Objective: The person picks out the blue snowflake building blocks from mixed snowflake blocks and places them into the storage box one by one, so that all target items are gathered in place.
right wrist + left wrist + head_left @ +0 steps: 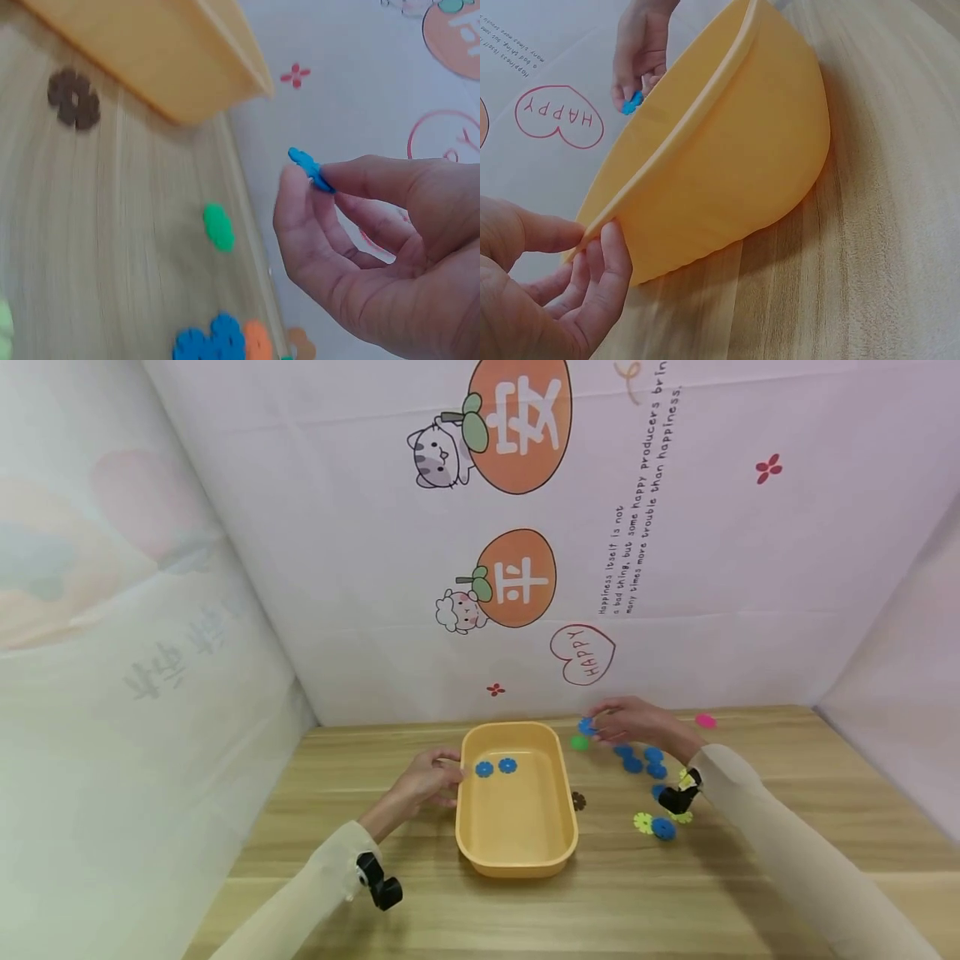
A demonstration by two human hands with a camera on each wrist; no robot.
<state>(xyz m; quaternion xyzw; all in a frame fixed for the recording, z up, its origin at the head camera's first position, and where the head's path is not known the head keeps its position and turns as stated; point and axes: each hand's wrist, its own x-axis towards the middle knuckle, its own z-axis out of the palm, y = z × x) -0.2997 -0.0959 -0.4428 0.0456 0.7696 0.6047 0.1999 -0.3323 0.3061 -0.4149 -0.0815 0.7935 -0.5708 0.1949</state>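
My right hand (630, 720) pinches a blue flower-shaped plastic disc (311, 169) between thumb and fingertips, raised above the table just right of a yellow-orange plastic basin (517, 866). On the basin's left side, my left hand (426, 781) grips the rim, thumb on top and fingers curled against the outer wall, as the left wrist view shows. Two blue discs (507, 766) lie apart on the basin floor near its far end. A green disc (580, 742) lies on the table below my right hand.
Right of the basin, several blue discs (632, 765) lie scattered with yellow-green discs (643, 823). Close to the basin's right wall is a brown disc (578, 801). A pink disc (706, 721) sits by the back edge. Printed cloth (375, 568) hangs behind the wooden table (360, 743).
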